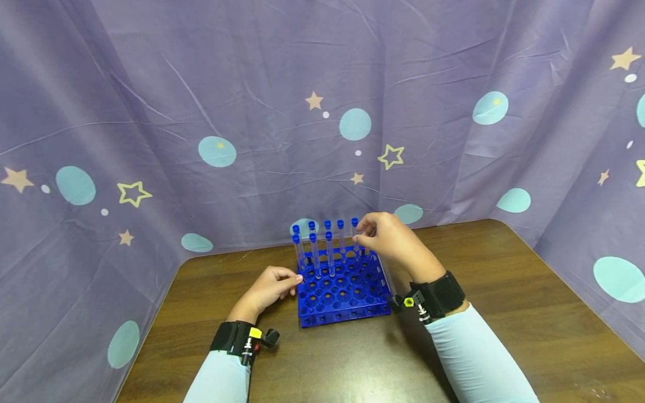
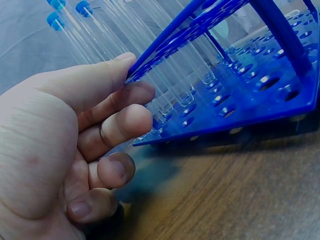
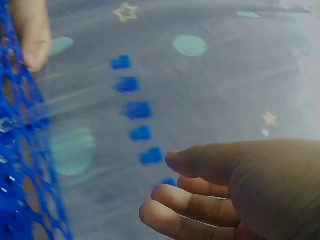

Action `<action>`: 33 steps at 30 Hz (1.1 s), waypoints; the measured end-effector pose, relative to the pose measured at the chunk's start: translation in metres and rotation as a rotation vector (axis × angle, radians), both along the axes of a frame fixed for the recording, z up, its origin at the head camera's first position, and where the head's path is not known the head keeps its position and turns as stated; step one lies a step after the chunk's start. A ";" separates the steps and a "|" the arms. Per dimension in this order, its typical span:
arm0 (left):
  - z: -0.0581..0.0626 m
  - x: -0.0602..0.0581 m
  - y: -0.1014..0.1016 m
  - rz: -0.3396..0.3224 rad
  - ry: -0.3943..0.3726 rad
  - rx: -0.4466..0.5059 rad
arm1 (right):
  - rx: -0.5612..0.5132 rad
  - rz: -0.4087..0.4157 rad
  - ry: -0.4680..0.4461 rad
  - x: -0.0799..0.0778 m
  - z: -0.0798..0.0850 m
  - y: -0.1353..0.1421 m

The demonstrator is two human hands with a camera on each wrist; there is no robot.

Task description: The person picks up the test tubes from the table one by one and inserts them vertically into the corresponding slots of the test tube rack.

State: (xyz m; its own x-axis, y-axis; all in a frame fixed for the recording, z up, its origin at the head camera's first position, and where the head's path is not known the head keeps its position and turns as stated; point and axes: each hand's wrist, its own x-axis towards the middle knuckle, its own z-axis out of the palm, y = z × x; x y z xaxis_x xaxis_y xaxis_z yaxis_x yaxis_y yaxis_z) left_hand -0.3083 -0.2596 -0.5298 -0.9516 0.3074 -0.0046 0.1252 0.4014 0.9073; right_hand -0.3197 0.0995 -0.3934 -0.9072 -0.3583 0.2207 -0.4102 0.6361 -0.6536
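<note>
A blue test tube rack [image 1: 342, 305] stands on the wooden table, with several clear test tubes [image 1: 316, 257] with blue caps upright in its far rows. My left hand [image 1: 272, 288] pinches the left edge of the rack's upper plate [image 2: 170, 42], thumb on top and index finger beneath; the other fingers curl loosely below. At the rack's far right corner, my right hand [image 1: 385, 238] is beside the rightmost tube [image 1: 355, 222], thumb and fingers bent and apart. In the right wrist view, a blue cap [image 3: 168, 183] shows partly behind the fingertips.
A purple curtain [image 1: 282, 145] printed with stars and ovals hangs right behind the table's far edge. The brown tabletop [image 1: 342, 364] extends in front of the rack and to both sides. Each wrist wears a black strap [image 1: 443, 294] with a small camera.
</note>
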 end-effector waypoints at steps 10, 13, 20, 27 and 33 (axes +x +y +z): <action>-0.001 -0.001 0.000 -0.005 -0.004 0.009 | -0.091 -0.132 -0.029 -0.008 0.011 0.043; 0.000 -0.001 -0.001 -0.008 0.000 0.014 | -0.084 -0.181 -0.035 -0.014 0.007 0.054; 0.000 -0.001 -0.001 -0.004 -0.005 0.005 | -0.051 -0.164 -0.200 -0.032 -0.016 0.068; -0.001 -0.002 -0.002 -0.007 -0.002 0.008 | -0.047 -0.115 -0.336 -0.043 -0.041 0.068; -0.001 -0.002 -0.001 -0.009 -0.002 0.009 | 0.032 -0.080 -0.394 -0.048 -0.059 0.064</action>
State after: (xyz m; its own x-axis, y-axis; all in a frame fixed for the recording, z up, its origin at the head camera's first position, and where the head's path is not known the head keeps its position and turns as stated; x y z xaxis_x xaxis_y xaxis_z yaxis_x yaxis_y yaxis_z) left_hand -0.3107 -0.2608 -0.5312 -0.9486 0.3164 -0.0034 0.1274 0.3918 0.9112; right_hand -0.3677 0.1634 -0.4526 -0.9453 -0.2845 -0.1594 -0.0811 0.6786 -0.7300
